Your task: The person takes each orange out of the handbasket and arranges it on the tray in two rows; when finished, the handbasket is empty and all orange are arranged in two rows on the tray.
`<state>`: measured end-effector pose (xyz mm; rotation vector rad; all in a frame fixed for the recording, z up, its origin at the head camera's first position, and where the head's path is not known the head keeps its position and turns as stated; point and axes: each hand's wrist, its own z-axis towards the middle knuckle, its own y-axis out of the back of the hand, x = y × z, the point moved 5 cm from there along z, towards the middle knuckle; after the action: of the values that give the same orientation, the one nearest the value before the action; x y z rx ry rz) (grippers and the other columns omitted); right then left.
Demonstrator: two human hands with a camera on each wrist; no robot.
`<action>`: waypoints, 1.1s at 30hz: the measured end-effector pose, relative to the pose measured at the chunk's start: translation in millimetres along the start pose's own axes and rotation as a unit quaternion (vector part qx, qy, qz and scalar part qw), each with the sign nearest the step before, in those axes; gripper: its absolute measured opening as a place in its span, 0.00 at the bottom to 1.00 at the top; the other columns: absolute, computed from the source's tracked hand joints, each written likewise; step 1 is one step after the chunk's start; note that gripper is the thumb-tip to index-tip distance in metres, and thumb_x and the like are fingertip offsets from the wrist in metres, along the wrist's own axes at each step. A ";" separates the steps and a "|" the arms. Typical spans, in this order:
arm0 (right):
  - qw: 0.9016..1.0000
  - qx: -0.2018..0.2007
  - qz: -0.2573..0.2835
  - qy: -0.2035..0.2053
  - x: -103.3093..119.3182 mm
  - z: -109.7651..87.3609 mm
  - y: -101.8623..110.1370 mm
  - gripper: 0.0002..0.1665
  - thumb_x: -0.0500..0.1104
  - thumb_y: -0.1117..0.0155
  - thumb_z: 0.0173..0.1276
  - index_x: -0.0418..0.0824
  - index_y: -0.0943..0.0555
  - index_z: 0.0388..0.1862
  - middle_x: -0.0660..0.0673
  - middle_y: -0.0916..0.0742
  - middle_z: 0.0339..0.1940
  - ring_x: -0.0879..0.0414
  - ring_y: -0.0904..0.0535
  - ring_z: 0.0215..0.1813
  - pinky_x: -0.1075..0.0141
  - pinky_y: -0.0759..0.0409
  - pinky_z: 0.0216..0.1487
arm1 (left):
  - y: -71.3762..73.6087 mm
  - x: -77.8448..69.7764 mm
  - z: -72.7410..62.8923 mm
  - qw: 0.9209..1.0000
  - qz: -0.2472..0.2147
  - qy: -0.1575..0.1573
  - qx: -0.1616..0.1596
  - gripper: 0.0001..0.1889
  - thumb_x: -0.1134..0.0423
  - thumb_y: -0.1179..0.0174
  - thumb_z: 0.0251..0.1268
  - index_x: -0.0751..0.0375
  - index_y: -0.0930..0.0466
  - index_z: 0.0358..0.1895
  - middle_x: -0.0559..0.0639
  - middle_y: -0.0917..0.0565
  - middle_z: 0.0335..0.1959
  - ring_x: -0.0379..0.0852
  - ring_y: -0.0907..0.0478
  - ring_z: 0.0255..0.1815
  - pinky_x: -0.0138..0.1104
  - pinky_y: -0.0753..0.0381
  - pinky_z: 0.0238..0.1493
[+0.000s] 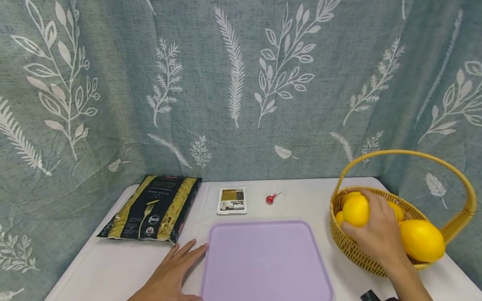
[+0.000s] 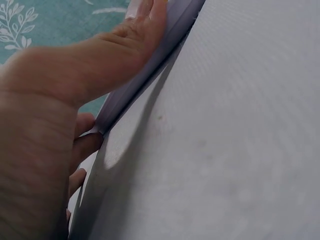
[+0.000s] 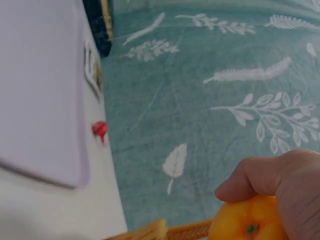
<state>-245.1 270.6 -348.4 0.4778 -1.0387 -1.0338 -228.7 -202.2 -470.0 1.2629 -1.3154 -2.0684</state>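
In the head view, my right hand [image 1: 378,232] holds a yellow-orange citrus fruit [image 1: 355,210] at the left side of a wicker basket [image 1: 348,246]. The right wrist view shows my thumb pressed against this fruit [image 3: 245,220], whose green stem end faces the camera. More yellow fruits [image 1: 421,240] lie in the basket, partly behind my hand. At the left edge of a lilac tray [image 1: 263,259], my left hand [image 1: 171,271] rests with its fingers stretched out. In the left wrist view, the thumb of my left hand [image 2: 85,70] touches the tray's side [image 2: 167,42].
A bag of penne pasta [image 1: 150,209] lies at the back left of the white table [image 1: 94,267]. Behind the tray are a small flat packet [image 1: 232,200] and a red lollipop [image 1: 270,199]. The basket's tall handle [image 1: 406,152] arches over it. A patterned curtain [image 1: 211,83] hangs behind.
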 end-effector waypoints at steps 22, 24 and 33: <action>0.994 0.037 0.106 -0.003 93.2 16.9 -16.5 0.48 0.47 0.24 0.55 0.43 0.33 0.74 0.38 0.25 0.63 0.43 0.24 0.48 0.56 0.20 0.40 | -4.6 2.9 1.9 0.998 -0.032 0.053 0.034 0.61 0.26 0.28 0.40 0.46 0.41 0.80 0.60 0.36 0.78 0.67 0.46 0.79 0.72 0.55 0.75; 0.992 0.036 0.120 -0.004 98.9 17.2 -19.8 0.47 0.46 0.24 0.54 0.44 0.32 0.73 0.39 0.24 0.62 0.44 0.24 0.48 0.57 0.21 0.40 | -4.2 2.7 2.1 0.998 -0.028 0.048 0.028 0.60 0.26 0.28 0.40 0.46 0.41 0.80 0.60 0.35 0.77 0.68 0.45 0.79 0.72 0.54 0.75; 0.984 0.047 0.171 -0.017 113.9 16.1 -35.8 0.45 0.46 0.23 0.55 0.46 0.31 0.72 0.40 0.24 0.61 0.45 0.23 0.47 0.60 0.20 0.40 | -4.1 3.1 1.3 0.999 -0.024 0.038 0.017 0.60 0.26 0.28 0.39 0.47 0.40 0.79 0.58 0.33 0.77 0.67 0.43 0.78 0.70 0.53 0.75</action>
<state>-262.0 156.4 -314.0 0.3433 -1.1573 -0.6928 -230.9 -201.7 -474.7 1.3864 -1.3038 -2.0164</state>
